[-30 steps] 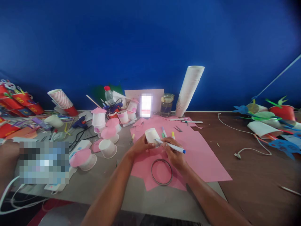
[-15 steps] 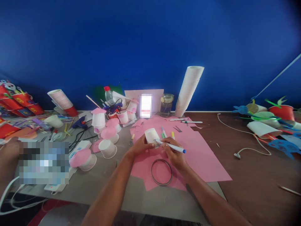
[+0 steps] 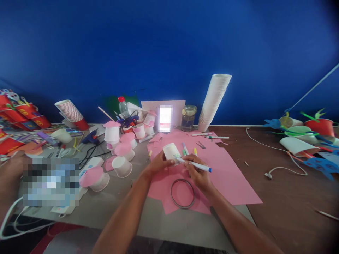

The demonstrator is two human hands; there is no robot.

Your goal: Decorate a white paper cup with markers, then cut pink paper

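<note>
My left hand (image 3: 160, 165) is closed around a white paper cup (image 3: 171, 151), tilted above the pink paper (image 3: 225, 176). Blue and green marks show on the cup's side. Between the fingers of my right hand (image 3: 196, 172) is a white marker pen (image 3: 199, 165) with a blue end, its tip at the marked side of the cup. Behind my right hand, several more markers (image 3: 195, 151) lie on the paper. A thin round ring (image 3: 182, 193) lies on the paper in front of the hands.
Cups with pink paper tops (image 3: 94, 178) and a bare white cup (image 3: 122, 166) stand left. A tall cup stack (image 3: 214, 102) leans at the back beside a glass jar (image 3: 189, 118). Another person's hand (image 3: 12, 169) is at far left, near a power strip (image 3: 91, 165).
The marker and my right hand have shifted slightly along the cup's side, and more marks show there. My left hand keeps its hold. The whole view has moved a little.
</note>
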